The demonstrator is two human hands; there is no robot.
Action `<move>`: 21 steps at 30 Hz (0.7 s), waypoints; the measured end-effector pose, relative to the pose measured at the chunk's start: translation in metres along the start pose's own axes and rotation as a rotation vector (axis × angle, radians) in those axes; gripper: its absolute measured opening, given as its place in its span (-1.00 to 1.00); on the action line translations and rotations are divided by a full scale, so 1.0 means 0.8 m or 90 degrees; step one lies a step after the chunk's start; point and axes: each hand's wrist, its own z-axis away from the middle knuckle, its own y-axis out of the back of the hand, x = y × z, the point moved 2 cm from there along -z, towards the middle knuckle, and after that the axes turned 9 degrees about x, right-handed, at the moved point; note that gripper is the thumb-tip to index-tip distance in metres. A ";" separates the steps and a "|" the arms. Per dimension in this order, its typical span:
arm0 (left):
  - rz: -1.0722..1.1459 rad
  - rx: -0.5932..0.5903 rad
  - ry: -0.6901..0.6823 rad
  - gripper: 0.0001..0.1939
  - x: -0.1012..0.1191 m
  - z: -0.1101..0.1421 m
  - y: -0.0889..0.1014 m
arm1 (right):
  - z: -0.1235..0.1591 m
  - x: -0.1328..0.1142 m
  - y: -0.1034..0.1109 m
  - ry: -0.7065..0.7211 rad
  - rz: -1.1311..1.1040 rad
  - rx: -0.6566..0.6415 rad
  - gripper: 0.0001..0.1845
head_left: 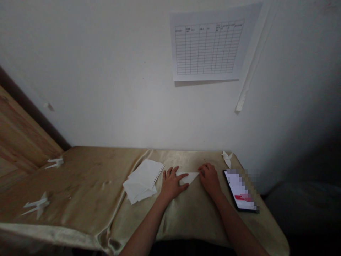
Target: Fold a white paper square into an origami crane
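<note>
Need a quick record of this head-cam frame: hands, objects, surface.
left hand: flat, at the left end of a folded white paper triangle
right hand: at its right corner
paper: white sheet stack, left of the left hand
phone: smartphone, right of the right hand
figures: three folded paper figures
surface: tan satin cloth
wall: printed grid chart

Left hand [172,185], right hand [210,179] and forearms [145,227] are all bare.
</note>
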 end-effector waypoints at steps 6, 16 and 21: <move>0.001 0.000 -0.005 -0.47 0.000 0.000 0.000 | 0.000 0.002 -0.006 0.002 0.040 -0.038 -0.79; 0.001 -0.016 -0.007 -0.49 0.000 -0.001 0.002 | 0.001 0.003 -0.003 -0.007 0.015 -0.071 -0.78; -0.003 -0.012 -0.009 -0.49 -0.001 -0.001 0.000 | 0.003 -0.002 -0.004 -0.005 -0.018 -0.099 -0.72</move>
